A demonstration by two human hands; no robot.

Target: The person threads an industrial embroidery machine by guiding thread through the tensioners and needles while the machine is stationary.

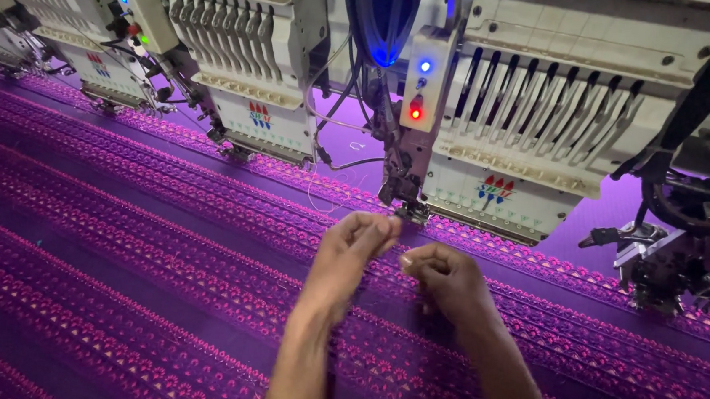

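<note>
1. reaching out over the purple fabric [113, 273], the left hand [349, 254] and the right hand [443, 276] are hovering close together just below the needle foot [409, 208] of the nearest embroidery head [499, 194].
2. the left hand's fingertips [382, 225] are pressing together in a pinch, seemingly on a fine thread [322, 190]; the strand is too thin to be sure it is actually running into the pinch.
3. the right hand's fingers [418, 262] are curling inward, thumb against forefinger, pinching something too small to make out.
4. the thread, pale and slack, is looping down beside the needle area toward the left hand, just above the fabric.
5. judging the risk: the fingertips are working very near the needle foot, so a sudden start of the machine could be catching them.
6. pulling the strand too hard could be snapping it or dragging it out of its guides.
7. a red lamp [415, 111] and a blue lamp [424, 66] are glowing on the control box [423, 82] above; what they are signalling i cannot tell.
</note>
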